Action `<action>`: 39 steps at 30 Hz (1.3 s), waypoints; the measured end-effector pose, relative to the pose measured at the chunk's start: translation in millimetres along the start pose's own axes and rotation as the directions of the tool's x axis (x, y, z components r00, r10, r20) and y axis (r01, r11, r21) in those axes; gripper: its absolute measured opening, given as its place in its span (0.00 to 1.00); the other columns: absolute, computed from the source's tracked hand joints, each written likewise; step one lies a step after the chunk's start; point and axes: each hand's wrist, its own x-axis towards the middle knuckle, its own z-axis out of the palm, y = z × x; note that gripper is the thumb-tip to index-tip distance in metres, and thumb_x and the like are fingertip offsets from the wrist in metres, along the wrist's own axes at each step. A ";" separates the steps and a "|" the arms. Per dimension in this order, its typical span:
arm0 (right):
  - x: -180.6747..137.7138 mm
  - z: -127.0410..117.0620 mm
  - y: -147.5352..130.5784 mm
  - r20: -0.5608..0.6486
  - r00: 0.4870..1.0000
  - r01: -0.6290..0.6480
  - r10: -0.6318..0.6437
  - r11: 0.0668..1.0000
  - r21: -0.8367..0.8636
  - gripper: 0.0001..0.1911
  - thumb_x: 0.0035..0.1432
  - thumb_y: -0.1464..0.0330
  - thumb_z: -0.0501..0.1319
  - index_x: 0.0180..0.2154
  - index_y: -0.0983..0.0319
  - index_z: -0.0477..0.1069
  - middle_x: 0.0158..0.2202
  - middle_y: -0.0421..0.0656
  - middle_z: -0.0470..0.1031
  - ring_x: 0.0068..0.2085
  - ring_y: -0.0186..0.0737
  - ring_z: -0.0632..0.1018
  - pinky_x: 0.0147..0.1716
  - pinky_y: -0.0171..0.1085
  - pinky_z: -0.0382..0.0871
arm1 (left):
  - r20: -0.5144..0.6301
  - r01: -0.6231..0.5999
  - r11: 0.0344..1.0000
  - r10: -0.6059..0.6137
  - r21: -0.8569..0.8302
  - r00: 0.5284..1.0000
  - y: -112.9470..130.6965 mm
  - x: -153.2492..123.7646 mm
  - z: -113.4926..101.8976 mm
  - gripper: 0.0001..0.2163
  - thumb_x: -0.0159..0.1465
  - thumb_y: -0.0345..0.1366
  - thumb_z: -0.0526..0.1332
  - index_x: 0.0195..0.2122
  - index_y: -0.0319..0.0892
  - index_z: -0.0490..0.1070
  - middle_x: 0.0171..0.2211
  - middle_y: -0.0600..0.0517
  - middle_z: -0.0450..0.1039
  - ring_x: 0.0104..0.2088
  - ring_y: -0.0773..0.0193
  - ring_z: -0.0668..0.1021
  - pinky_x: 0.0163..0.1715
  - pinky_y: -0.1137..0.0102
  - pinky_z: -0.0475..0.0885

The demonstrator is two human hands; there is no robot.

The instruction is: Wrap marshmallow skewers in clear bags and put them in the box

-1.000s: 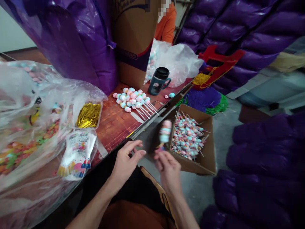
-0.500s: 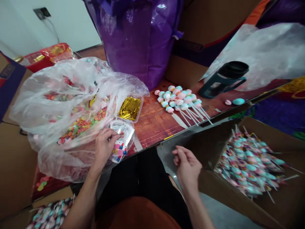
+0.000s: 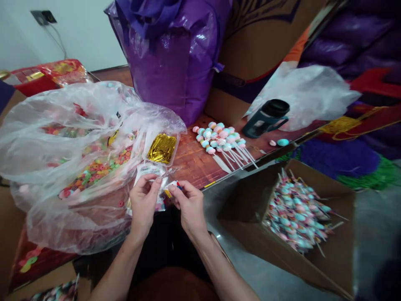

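Observation:
A small clear plastic bag with a colourful printed end is held between my hands above the table's front edge. My left hand pinches one side of it with thumb and forefinger. On the other side, the fingers of my right hand are closed on the printed part. Below my hands lies a stack of similar bags, partly hidden by my left hand. Just behind the stack is a clear tray of gold twist ties. Marshmallow skewers on white sticks are piled farther right.
A large clear sack of colourful ring candies covers the table's left side. Behind stands a purple bag. A dark bottle and two loose marshmallows sit at right. A cardboard box of wrapped skewers is on the lower right.
My right hand has come left from over the floor to meet my left hand. A bag is now off the stack and between both hands. The view has shifted to the right.

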 end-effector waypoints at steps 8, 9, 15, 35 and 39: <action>7.2 -33.2 -28.7 0.137 0.981 0.164 -0.137 0.964 -0.211 0.10 0.58 0.63 0.64 0.28 0.62 0.72 0.26 0.37 0.72 0.29 0.33 0.70 0.31 0.32 0.65 | 0.440 0.706 0.562 -0.552 -0.431 0.708 8.4 -9.4 22.7 0.22 0.48 0.48 0.77 0.38 0.39 0.78 0.35 0.49 0.78 0.31 0.67 0.76 0.29 0.74 0.72; 8.6 -36.8 -31.2 0.148 0.978 0.181 -0.147 0.951 -0.252 0.10 0.58 0.64 0.64 0.27 0.62 0.72 0.25 0.37 0.71 0.29 0.33 0.69 0.31 0.32 0.64 | 0.404 0.673 0.576 -0.538 -0.464 0.740 9.3 -6.2 25.1 0.21 0.47 0.44 0.78 0.38 0.40 0.79 0.37 0.49 0.79 0.32 0.67 0.77 0.29 0.74 0.72; 15.2 -49.8 -32.4 0.152 0.977 0.199 -0.151 0.902 -0.383 0.16 0.59 0.62 0.62 0.23 0.61 0.67 0.20 0.34 0.62 0.25 0.31 0.62 0.26 0.32 0.57 | 0.153 0.425 0.787 -0.401 -0.447 0.903 4.3 2.3 39.9 0.16 0.39 0.35 0.81 0.23 0.37 0.75 0.22 0.57 0.72 0.21 0.76 0.69 0.23 0.79 0.67; 124.6 -60.9 -78.7 0.184 0.740 0.326 -0.647 0.107 -0.939 0.15 0.68 0.67 0.55 0.28 0.61 0.70 0.29 0.45 0.73 0.32 0.40 0.69 0.34 0.39 0.58 | -0.124 0.228 0.752 -0.380 -0.618 0.917 11.1 24.3 53.7 0.20 0.39 0.38 0.81 0.26 0.38 0.74 0.26 0.57 0.75 0.25 0.75 0.73 0.24 0.79 0.67; 162.7 -80.2 -81.1 0.240 0.753 0.122 -0.612 -0.229 -0.966 0.09 0.65 0.73 0.56 0.41 0.65 0.74 0.39 0.57 0.75 0.41 0.52 0.70 0.39 0.46 0.57 | -0.103 0.258 0.729 -0.410 -0.634 0.906 8.5 33.1 40.9 0.20 0.40 0.36 0.81 0.28 0.37 0.74 0.26 0.56 0.75 0.25 0.74 0.74 0.26 0.78 0.69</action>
